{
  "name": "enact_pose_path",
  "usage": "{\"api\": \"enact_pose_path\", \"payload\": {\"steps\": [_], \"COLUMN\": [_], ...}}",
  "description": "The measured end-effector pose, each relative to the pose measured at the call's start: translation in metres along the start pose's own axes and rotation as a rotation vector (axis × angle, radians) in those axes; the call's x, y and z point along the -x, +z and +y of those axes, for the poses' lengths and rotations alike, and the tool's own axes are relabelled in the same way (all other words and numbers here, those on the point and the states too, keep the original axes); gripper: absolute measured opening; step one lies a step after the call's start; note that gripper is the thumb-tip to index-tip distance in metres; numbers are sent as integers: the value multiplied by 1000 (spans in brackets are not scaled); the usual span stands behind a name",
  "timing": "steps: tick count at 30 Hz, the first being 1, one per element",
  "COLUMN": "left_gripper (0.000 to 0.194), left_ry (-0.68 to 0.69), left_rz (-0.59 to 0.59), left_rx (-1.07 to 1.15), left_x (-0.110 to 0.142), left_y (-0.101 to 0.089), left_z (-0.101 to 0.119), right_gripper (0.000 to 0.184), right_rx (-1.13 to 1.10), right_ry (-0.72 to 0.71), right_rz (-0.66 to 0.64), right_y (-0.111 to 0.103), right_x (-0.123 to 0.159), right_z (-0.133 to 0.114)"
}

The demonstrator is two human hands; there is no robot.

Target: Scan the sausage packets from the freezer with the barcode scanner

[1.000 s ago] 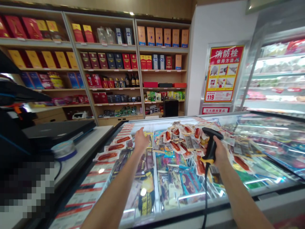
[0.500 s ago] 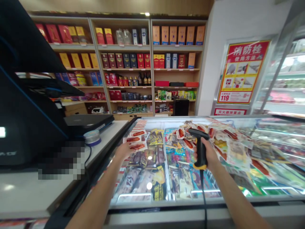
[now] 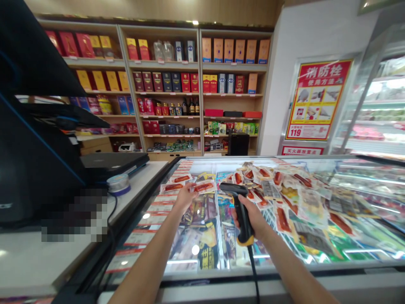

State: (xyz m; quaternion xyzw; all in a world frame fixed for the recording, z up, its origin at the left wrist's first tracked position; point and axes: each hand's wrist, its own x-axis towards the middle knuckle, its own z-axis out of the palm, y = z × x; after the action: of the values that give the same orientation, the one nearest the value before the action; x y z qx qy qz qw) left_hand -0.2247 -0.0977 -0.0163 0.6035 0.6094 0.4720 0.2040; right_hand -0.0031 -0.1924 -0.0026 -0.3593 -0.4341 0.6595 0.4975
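Left hand (image 3: 185,197) pinched a sausage pack (image 3: 204,186) by its near-left end, over the glass-topped freezer (image 3: 202,293); couldn't tell if the pack touched the glass. Right hand (image 3: 251,215) was wrapped around the scanner (image 3: 243,217), head just right of the pack. Two more packs (image 3: 172,187) lay left on the striped glass edge; a loose pile (image 3: 283,219) covered the right side. White counter (image 3: 28,261) at left carried a tape roll (image 3: 118,185). Room: boxed goods on wall shelves (image 3: 230,100), red poster (image 3: 319,101), lit cooler (image 3: 376,114) far right.
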Motion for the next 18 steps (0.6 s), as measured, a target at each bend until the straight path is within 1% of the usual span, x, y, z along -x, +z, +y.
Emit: {"api": "enact_pose_path", "payload": {"steps": [5,9,13,18], "left_gripper": [47,54,55,46], "left_ry": [65,101,136,164], "left_rz": [8,11,19,32], "left_rx": [137,195,212,243], "left_x": [-6,-7,-9,-10], "left_y": [21,33,35,34], "left_z": [11,13,11,10], "right_gripper": [36,36,37,37], "right_rx": [-34,-72,-108,-124], "right_ry": [66,126,143,155], "right_rz": [34,42,-4,-45], "right_y": [-3,-4,-5,-4], "right_x": [0,0,-2,-1], "right_z": [-4,-7,-5,-2]}}
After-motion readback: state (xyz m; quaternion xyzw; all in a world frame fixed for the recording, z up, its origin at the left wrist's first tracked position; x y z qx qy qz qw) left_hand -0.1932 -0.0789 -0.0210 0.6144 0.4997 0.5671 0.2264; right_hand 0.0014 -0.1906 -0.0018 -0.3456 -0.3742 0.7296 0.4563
